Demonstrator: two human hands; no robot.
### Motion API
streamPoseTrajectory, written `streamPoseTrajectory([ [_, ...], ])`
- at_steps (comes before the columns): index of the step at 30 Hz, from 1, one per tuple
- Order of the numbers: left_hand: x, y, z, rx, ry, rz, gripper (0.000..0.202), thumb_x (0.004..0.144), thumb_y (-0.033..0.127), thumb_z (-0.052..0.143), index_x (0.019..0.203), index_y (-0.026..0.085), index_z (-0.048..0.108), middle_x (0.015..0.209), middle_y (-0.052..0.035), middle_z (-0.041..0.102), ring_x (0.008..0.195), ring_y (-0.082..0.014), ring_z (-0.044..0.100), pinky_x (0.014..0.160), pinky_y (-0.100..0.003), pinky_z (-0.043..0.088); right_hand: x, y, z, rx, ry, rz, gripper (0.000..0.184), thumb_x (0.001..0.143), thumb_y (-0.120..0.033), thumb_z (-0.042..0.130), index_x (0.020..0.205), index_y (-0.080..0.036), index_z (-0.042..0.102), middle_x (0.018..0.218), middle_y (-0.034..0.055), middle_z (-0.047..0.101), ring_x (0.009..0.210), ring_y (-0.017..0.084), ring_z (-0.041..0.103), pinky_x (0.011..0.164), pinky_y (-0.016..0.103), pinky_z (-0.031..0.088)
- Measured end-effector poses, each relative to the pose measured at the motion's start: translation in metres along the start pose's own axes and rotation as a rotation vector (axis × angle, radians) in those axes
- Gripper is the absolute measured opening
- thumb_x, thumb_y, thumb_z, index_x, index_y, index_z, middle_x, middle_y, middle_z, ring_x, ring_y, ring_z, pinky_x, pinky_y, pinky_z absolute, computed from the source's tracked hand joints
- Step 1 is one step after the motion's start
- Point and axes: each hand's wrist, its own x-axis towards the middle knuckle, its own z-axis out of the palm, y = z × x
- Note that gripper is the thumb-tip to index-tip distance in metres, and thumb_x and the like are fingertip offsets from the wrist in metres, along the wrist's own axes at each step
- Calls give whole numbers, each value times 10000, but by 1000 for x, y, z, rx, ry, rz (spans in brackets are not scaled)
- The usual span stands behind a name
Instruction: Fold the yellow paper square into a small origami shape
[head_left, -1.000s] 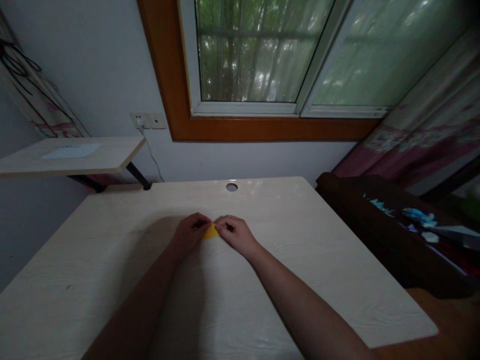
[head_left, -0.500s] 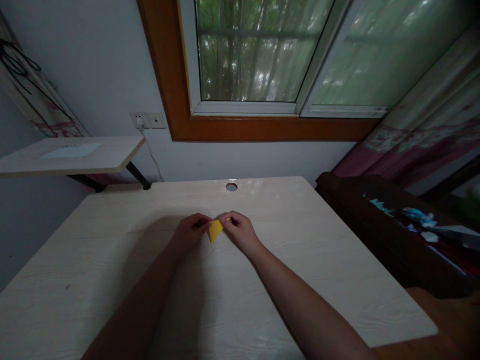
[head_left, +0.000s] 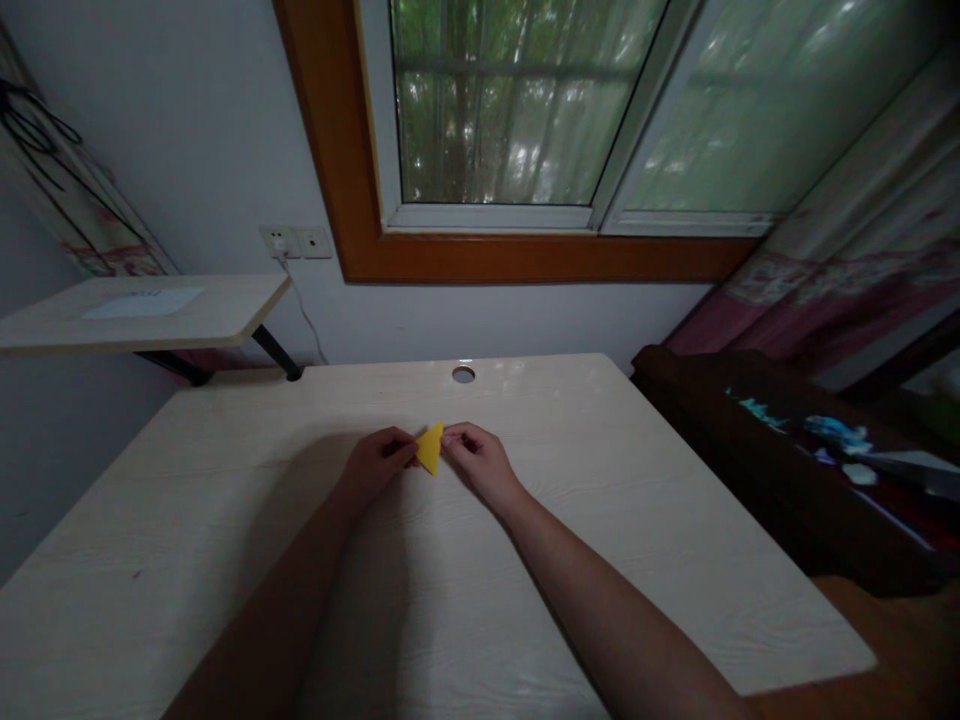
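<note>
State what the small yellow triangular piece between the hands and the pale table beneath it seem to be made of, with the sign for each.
Small yellow triangular piece: probably paper, matte; thin, flat, with sharp straight edges.
Pale table: likely wood-look laminate, slightly glossy; faint grain lines and window glare near the round hole.

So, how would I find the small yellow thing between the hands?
Start at the pale wooden desk under the window. Near its middle, the left hand and right hand pinch a folded yellow paper. It is the only bright, triangular thing there.
</note>
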Motion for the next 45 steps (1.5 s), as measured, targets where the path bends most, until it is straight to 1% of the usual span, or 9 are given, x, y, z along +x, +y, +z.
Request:
streamPoseTrajectory([
  [5, -1, -1, 0, 65, -84, 29, 196, 779, 352, 663, 817, 160, 652, 729, -37, 711, 692, -167, 652, 672, -264, 498, 0, 3, -1, -40, 12, -11, 223, 831, -371, 626, 882, -166, 696, 770, 22, 661, 679, 142, 572, 644, 247, 452],
  [9, -1, -1, 1, 185, -57, 115, 228, 783, 374, 659, 857, 159, 684, 796, -39, 703, 736, -169, 639, 676, -253, 483, -2, 3, 0, -80, -22, -34, 199, 847, -341, 596, 887, -167, 684, 760, 19, 652, 668, 138, 570, 625, 241, 448],
  [14, -3, 0, 3, 169, -25, 140, 244, 802, 395, 643, 888, 169, 678, 819, -49, 699, 761, -178, 644, 702, -268, 499, -5, -5, 2, -302, -140, -214, 125, 844, -249, 578, 869, -196, 688, 796, 34, 654, 722, 156, 580, 661, 262, 450],
  [19, -4, 3, 1, 212, -32, 203, 218, 807, 385, 636, 798, 171, 675, 770, -37, 680, 724, -162, 617, 674, -252, 480, -7, -12, 4, -428, -217, -337, 122, 851, -199, 567, 876, -225, 683, 793, 34, 655, 785, 178, 579, 750, 300, 449],
  [27, -3, 5, 0, 164, 61, 134, 190, 775, 360, 666, 745, 173, 678, 715, -15, 669, 678, -150, 594, 647, -249, 462, -6, -9, 3, -455, -133, -301, 111, 829, -176, 579, 862, -219, 676, 767, 24, 638, 752, 168, 567, 707, 276, 439],
  [33, 0, 2, -5, -35, 263, 135, 157, 753, 334, 674, 753, 177, 675, 735, -7, 661, 719, -146, 594, 686, -250, 473, -5, -6, 3, -397, -76, -243, 120, 785, -151, 579, 835, -197, 678, 769, 22, 646, 712, 152, 577, 649, 246, 430],
  [39, 4, -2, -15, -103, 433, 170, 166, 781, 341, 644, 769, 177, 665, 702, 9, 605, 686, -131, 548, 663, -238, 454, -3, 1, 1, -316, 46, -145, 101, 765, -168, 569, 791, -183, 666, 755, 16, 653, 672, 145, 564, 640, 245, 436],
  [42, 5, -3, -16, -155, 444, 168, 168, 781, 345, 645, 783, 178, 669, 711, 10, 603, 671, -122, 539, 649, -233, 448, -1, 2, 0, -267, 111, -91, 103, 799, -219, 566, 800, -178, 662, 752, 19, 659, 669, 150, 566, 645, 254, 443],
  [45, 3, -2, -12, -118, 385, 150, 183, 773, 355, 647, 760, 174, 666, 705, 1, 612, 677, -130, 551, 655, -241, 456, -1, 0, 1, -236, 109, -86, 184, 848, -323, 583, 914, -180, 680, 820, 39, 677, 698, 156, 579, 658, 263, 454],
])
